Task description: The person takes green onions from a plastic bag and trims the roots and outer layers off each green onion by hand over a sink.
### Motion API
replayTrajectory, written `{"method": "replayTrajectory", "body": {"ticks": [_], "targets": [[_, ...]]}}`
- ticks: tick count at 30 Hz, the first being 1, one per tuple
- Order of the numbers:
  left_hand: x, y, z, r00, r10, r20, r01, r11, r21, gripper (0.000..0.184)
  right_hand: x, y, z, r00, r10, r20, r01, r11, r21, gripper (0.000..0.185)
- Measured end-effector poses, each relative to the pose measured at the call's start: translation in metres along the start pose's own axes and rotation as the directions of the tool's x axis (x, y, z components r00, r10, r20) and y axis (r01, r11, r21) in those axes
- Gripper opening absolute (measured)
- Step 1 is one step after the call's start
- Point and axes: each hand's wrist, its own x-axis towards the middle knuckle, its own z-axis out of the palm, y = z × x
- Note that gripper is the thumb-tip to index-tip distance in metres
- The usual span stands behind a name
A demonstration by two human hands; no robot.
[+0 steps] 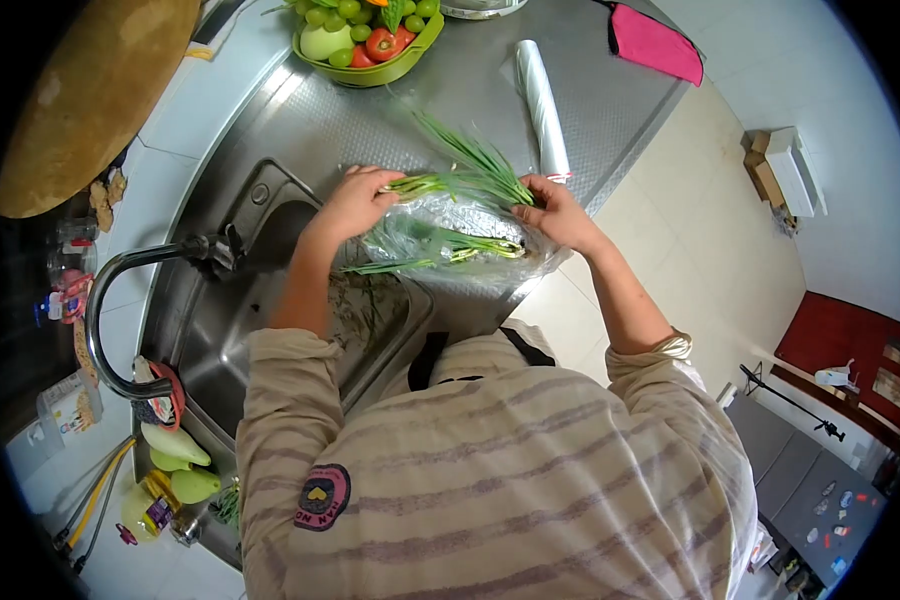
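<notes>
Both my hands are over the steel counter, with green onions between them. My left hand [358, 203] has its fingers closed on the pale ends of one bunch of green onions [420, 186]. My right hand [558, 212] pinches the end of another bunch [475, 155], whose green leaves point up and left. Beneath them a clear plastic bag [450, 213] lies crumpled on the counter, and more green onions [475, 246] rest on it. The two bunches overlap in the middle.
A steel sink [210, 335] with a curved faucet [105, 290] is at the left, plant scraps in its right basin. A green basket [400, 68] of fruit and vegetables, a plastic roll [540, 105] and a pink cloth [654, 45] lie beyond my hands.
</notes>
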Motion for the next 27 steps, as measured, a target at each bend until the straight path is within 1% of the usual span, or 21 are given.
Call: {"method": "replayTrajectory", "body": {"ticks": [1, 2, 3, 5, 6, 8, 10, 11, 12, 13, 14, 16, 18, 19, 20, 21, 22, 23, 24, 25, 27], "targets": [[0.0, -0.002, -0.002, 1.0, -0.019, 0.007, 0.02, 0.994, -0.108, 0.032, 0.0, 0.0, -0.001, 1.0, 0.005, 0.001, -0.005, 0.999, 0.037, 0.022], [-0.001, -0.003, -0.002, 1.0, -0.02, 0.008, 0.02, 0.994, -0.111, 0.032, -0.001, 0.0, -0.001, 1.0, 0.01, 0.002, -0.01, 0.997, 0.073, 0.023], [-0.002, -0.004, -0.002, 1.0, -0.02, 0.02, 0.021, 0.998, -0.058, 0.033, -0.003, -0.001, -0.002, 1.0, 0.011, 0.001, -0.011, 0.997, 0.073, 0.023], [-0.004, -0.001, 0.0, 0.999, -0.02, 0.033, 0.02, 1.0, -0.003, 0.034, -0.008, -0.008, -0.003, 0.997, 0.015, 0.073, -0.031, 0.976, 0.217, 0.023], [-0.005, 0.0, 0.002, 0.999, 0.02, 0.025, -0.021, 0.997, 0.07, 0.035, -0.009, -0.008, -0.003, 0.997, 0.015, 0.071, -0.03, 0.975, 0.219, 0.023], [-0.006, 0.003, 0.007, 0.998, 0.06, 0.026, -0.064, 0.987, 0.145, 0.035, -0.011, -0.007, -0.003, 0.989, 0.008, 0.145, -0.075, 0.884, 0.462, 0.024], [-0.007, 0.009, 0.014, 0.993, 0.082, -0.08, -0.064, 0.978, 0.198, 0.034, -0.011, -0.009, -0.004, 0.988, -0.002, 0.155, -0.079, 0.856, 0.512, 0.025], [-0.008, 0.013, 0.017, 0.994, 0.08, -0.074, -0.065, 0.979, 0.195, 0.034, -0.011, -0.012, -0.005, 0.986, -0.014, 0.166, -0.083, 0.827, 0.557, 0.026], [-0.009, 0.018, 0.021, 0.97, 0.143, -0.199, -0.093, 0.966, 0.242, 0.034, -0.011, -0.014, -0.004, 0.986, -0.007, 0.165, -0.088, 0.823, 0.561, 0.026], [-0.01, 0.026, 0.022, 0.925, 0.209, -0.317, -0.115, 0.95, 0.291, 0.034, -0.012, -0.017, -0.004, 0.988, -0.026, 0.15, -0.059, 0.842, 0.536, 0.027], [-0.01, 0.034, 0.023, 0.927, 0.208, -0.31, -0.117, 0.95, 0.289, 0.034, -0.012, -0.018, -0.004, 0.99, -0.046, 0.135, -0.029, 0.86, 0.51, 0.027], [-0.011, 0.05, 0.025, 0.89, 0.259, -0.375, -0.219, 0.965, 0.147, 0.03, -0.011, -0.015, -0.004, 0.991, -0.046, 0.123, -0.02, 0.875, 0.484, 0.026], [-0.022, 0.071, 0.039, 0.957, 0.196, -0.215, -0.235, 0.957, -0.172, 0.022, -0.009, -0.014, -0.001, 0.983, -0.126, 0.132, 0.081, 0.95, 0.303, 0.027], [-0.025, 0.076, 0.051, 0.894, 0.377, -0.244, -0.407, 0.909, -0.088, 0.016, -0.008, -0.008, 0.003, 0.988, -0.126, 0.092, 0.098, 0.96, 0.261, 0.029], [-0.03, 0.085, 0.055, 0.927, 0.37, -0.069, -0.372, 0.927, -0.034, 0.016, -0.009, -0.009, 0.006, 0.988, -0.125, 0.09, 0.097, 0.959, 0.264, 0.029], [-0.036, 0.089, 0.062, 0.932, 0.36, -0.038, -0.355, 0.93, 0.101, 0.018, -0.01, -0.011, 0.008, 0.994, -0.076, 0.078, 0.077, 0.997, -0.007, 0.03], [-0.04, 0.089, 0.069, 0.938, 0.346, -0.008, -0.334, 0.913, 0.235, 0.019, -0.012, -0.012, 0.01, 0.998, -0.031, 0.054, 0.045, 0.96, -0.278, 0.032], [-0.04, 0.082, 0.075, 0.938, 0.346, -0.008, -0.334, 0.913, 0.235, 0.019, -0.013, -0.009, 0.015, 0.991, -0.132, -0.022, 0.112, 0.912, -0.394, 0.036], [-0.04, 0.071, 0.08, 0.956, 0.292, 0.011, -0.276, 0.889, 0.365, 0.02, -0.015, -0.007, 0.018, 0.991, -0.133, -0.022, 0.114, 0.912, -0.393, 0.036], [-0.04, 0.067, 0.078, 0.971, 0.236, 0.021, -0.216, 0.845, 0.488, 0.021, -0.016, -0.006, 0.021, 0.979, -0.2, -0.051, 0.157, 0.881, -0.446, 0.037], [-0.043, 0.059, 0.075, 0.966, 0.259, 0.01, -0.234, 0.857, 0.459, 0.02, -0.019, -0.006, 0.027, 0.942, -0.323, -0.092, 0.237, 0.833, -0.499, 0.039]]}}
